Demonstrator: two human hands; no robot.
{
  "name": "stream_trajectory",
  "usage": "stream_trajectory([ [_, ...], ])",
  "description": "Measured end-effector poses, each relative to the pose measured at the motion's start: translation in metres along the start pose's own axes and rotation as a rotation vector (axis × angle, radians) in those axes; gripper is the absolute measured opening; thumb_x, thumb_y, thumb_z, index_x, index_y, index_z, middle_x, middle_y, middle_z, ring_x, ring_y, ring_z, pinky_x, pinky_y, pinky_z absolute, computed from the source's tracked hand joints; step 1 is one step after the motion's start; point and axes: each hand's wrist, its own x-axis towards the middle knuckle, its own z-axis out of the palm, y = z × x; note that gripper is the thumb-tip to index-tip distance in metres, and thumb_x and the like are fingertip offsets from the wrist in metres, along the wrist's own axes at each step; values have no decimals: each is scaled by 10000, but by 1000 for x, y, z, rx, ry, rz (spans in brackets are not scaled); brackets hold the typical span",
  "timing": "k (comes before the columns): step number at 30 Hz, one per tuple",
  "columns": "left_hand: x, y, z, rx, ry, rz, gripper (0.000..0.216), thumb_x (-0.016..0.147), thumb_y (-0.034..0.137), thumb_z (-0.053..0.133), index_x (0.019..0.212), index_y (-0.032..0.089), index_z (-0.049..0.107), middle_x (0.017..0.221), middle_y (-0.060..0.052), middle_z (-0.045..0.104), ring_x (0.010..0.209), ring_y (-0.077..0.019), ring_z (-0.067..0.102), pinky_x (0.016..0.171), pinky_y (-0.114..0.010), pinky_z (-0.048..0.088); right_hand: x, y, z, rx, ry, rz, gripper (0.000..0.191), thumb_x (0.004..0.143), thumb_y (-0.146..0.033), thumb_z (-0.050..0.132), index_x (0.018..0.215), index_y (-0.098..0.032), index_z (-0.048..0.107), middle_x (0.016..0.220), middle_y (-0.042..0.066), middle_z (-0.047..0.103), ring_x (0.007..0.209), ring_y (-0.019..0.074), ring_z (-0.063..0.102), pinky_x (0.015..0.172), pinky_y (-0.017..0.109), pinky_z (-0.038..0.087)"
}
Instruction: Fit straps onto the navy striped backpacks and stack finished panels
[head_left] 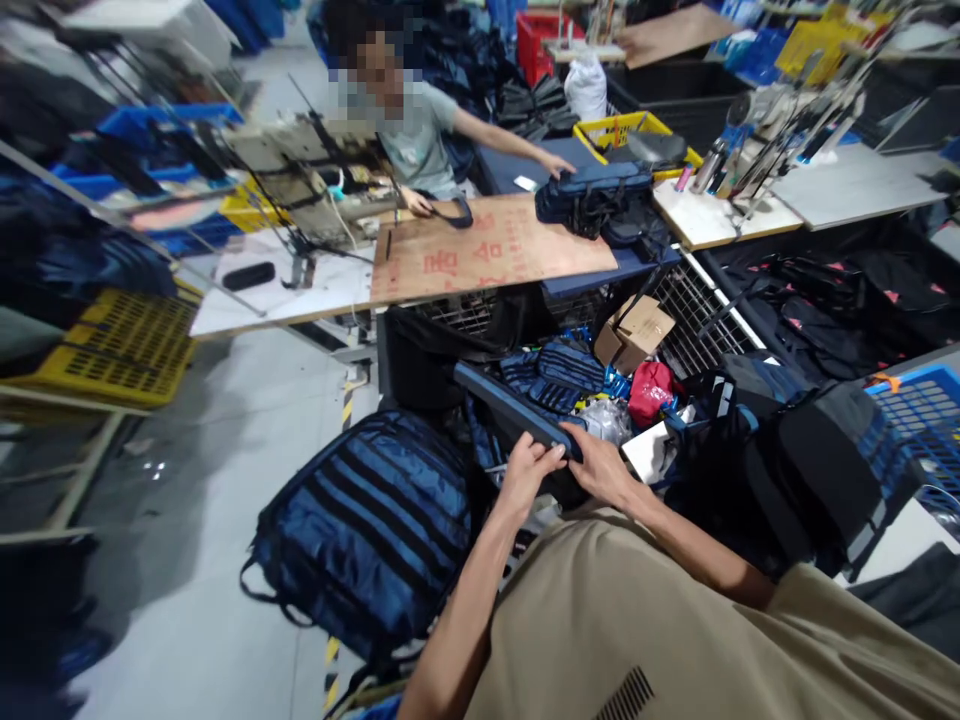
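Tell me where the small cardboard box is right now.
In the head view, the small cardboard box is right of centre, just above the red bundle and beyond the right hand.

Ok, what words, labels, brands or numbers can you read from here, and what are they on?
"居" (probably): red, on the board.
Other red characters there: too blurred to read.
Piece in the hands: no readable text.
Blue backpack: no readable text.
Shirt: black bars, no readable letters.
Sewing machine: any markings too blurred to read.
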Motion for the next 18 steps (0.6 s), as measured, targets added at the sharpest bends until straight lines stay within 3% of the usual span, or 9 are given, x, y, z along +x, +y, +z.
stream_trajectory([
  [4, 8, 4, -11, -153, 148, -23, 550, 707, 338, 1019, 1121, 178, 695, 1083, -92, 782, 1031, -224, 761, 954, -353, 607, -8, -11, -4, 28, 2, -36, 652, 953, -153, 575, 1601, -209, 540, 1438, 142, 762, 1286, 297, 753, 1071, 409, 595],
  [8, 28, 40, -64, -253, 521, -9, 445, 755, 130, 911, 1074, 239, 621, 1056, -35, 742, 1011, -180, 739, 985, -356, 570, -31, -17, -20, 85, -44, -83, 595, 984, -209, 576, 1574, -284, 588, 1394, 100, 785, 1277, 289, 754, 1077, 391, 580],
  [11, 33, 70, -87, -268, 595, 79, 389, 749, 117, 875, 983, 242, 591, 922, 13, 695, 859, -148, 699, 822, -289, 583, -47, -22, -41, 109, -166, -7, 676, 963, -330, 703, 1624, -310, 561, 1534, 117, 708, 1404, 339, 682, 1188, 460, 519],
  [13, 27, 77, -75, -231, 532, 128, 376, 723, 175, 904, 923, 226, 590, 848, 34, 649, 741, -128, 656, 656, -233, 542, -50, -25, -47, 149, -225, 75, 798, 917, -492, 810, 1646, -305, 545, 1602, 144, 654, 1456, 383, 638, 1222, 504, 493],
  [15, 16, 74, -44, -186, 460, 160, 445, 679, 269, 965, 927, 228, 598, 810, 58, 608, 675, -118, 636, 544, -201, 479, -43, -30, -39, 221, -189, 115, 744, 953, -583, 767, 1609, -287, 577, 1581, 150, 668, 1434, 372, 654, 1210, 498, 503],
  [18, -1, 60, 12, -129, 324, 194, 583, 642, 445, 1028, 969, 252, 585, 814, 65, 610, 687, -137, 678, 506, -197, 471, -17, -37, -5, 276, 39, 103, 513, 1041, -421, 621, 1526, -251, 610, 1491, 145, 719, 1357, 327, 703, 1169, 464, 530],
])
